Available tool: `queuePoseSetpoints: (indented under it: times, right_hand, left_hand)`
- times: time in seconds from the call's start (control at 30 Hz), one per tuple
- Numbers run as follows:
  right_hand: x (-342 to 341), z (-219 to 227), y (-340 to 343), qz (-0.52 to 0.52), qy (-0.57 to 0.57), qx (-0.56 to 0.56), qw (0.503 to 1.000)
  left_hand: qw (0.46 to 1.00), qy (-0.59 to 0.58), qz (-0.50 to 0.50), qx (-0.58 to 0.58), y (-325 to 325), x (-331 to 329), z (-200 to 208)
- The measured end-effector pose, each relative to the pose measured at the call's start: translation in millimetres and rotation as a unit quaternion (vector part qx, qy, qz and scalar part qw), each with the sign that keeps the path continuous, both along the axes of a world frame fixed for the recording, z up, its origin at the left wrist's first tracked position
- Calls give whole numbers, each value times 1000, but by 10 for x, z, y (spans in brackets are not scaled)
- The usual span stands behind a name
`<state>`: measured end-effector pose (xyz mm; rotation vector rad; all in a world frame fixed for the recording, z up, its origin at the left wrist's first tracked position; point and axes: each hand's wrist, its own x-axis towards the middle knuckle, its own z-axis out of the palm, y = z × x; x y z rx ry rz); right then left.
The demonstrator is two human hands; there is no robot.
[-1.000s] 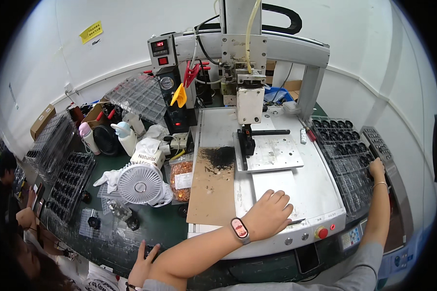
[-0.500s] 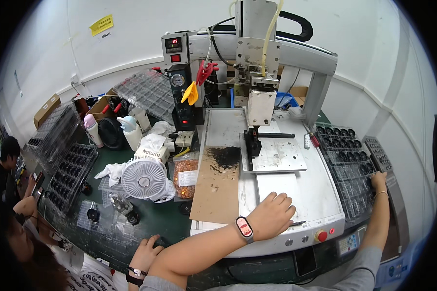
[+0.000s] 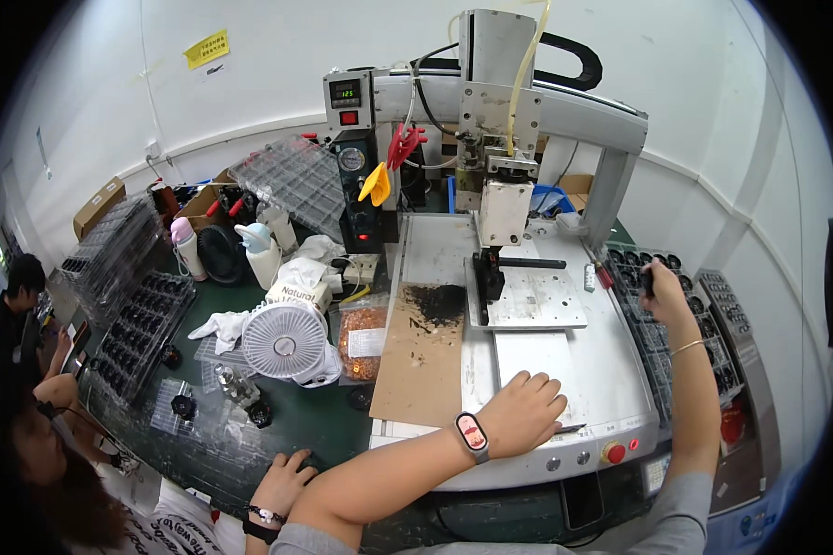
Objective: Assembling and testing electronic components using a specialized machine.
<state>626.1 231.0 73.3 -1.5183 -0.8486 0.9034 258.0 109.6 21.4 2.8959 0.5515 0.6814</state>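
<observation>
Right fingers point(image 3: 655, 298) pinch a black part point(image 3: 648, 278); left fingers point(image 3: 540, 382) half-curled.

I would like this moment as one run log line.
left hand: loosely curled, at front of white machine | right hand: holding black part, over clear tray | nearby: co-worker's hand

A small black part point(image 3: 648, 279) sits pinched in the fingers of the right hand point(image 3: 663, 296), largely covered by them, so its full shape cannot be told. It is over a clear plastic compartment tray point(image 3: 646, 338), which lies on the right side, running lengthwise away from the person. Black ring-shaped parts point(image 3: 630, 258) fill the tray's far rows, set in separate compartments; the forearm hides some nearer compartments.
</observation>
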Motion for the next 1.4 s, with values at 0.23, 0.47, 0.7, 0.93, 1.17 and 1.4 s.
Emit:
queuePoseSetpoints:
  times: [0.23,0.47,0.7,0.93,1.17,1.4]
  right_hand:
    - [-1137,-38,374,48,335,114,934]
    - [-1370,-189,49,142,280,87,945]
    - [-1549,-223,-28,160,212,94,959]
    - [-1614,-145,-168,244,-23,84,966]
    - [-1772,-36,-314,298,-244,166,908]
    - [-1891,-8,-473,380,-421,195,800]
  left_hand:
    - [1000,21,-10,-4,-24,61,35]
    - [1000,12,-7,23,-44,64,20]
    - [999,17,-6,27,11,67,73]
    - [975,-157,155,3,135,-64,252]
    - [917,-290,275,-15,441,-158,232]
    - [893,-288,320,-132,805,-56,204]
